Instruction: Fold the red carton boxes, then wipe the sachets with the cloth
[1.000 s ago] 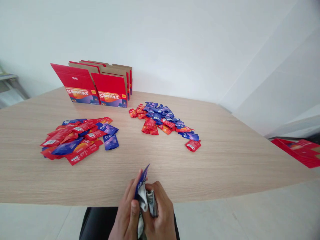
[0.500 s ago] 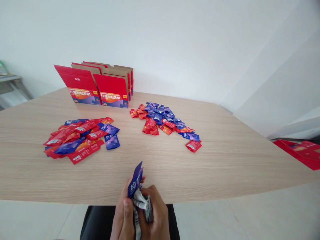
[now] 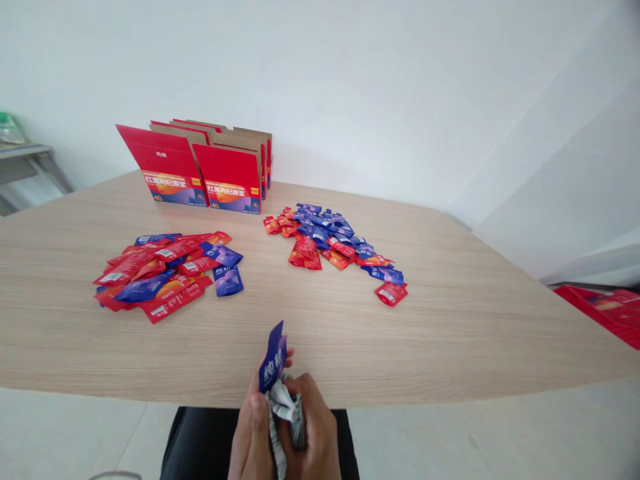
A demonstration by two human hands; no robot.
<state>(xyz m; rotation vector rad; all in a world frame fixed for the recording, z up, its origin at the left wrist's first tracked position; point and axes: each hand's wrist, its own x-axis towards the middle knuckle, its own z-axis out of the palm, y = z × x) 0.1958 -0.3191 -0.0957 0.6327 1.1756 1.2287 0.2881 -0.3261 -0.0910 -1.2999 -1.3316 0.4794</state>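
Note:
Low at the table's front edge, my left hand (image 3: 251, 430) is closed around a blue sachet (image 3: 273, 365) with white characters, its top end pointing up and away. My right hand (image 3: 319, 427) grips a crumpled grey-and-white cloth (image 3: 284, 402), pressed against the sachet's lower part. Part of the cloth hangs down between both hands. The sachet's lower end is hidden by the hands and cloth.
A pile of red and blue sachets (image 3: 155, 273) lies on the left of the wooden table (image 3: 320, 340). Another scattered sachet pile (image 3: 325, 233) is near the centre. Open red cartons (image 3: 227, 173) stand at the back left. A red box (image 3: 600, 310) sits off the right edge.
The view has shifted slightly, so everything on the table sits a little further right. Both hands keep their hold on the sachet and cloth, with the sachet tilted slightly differently.

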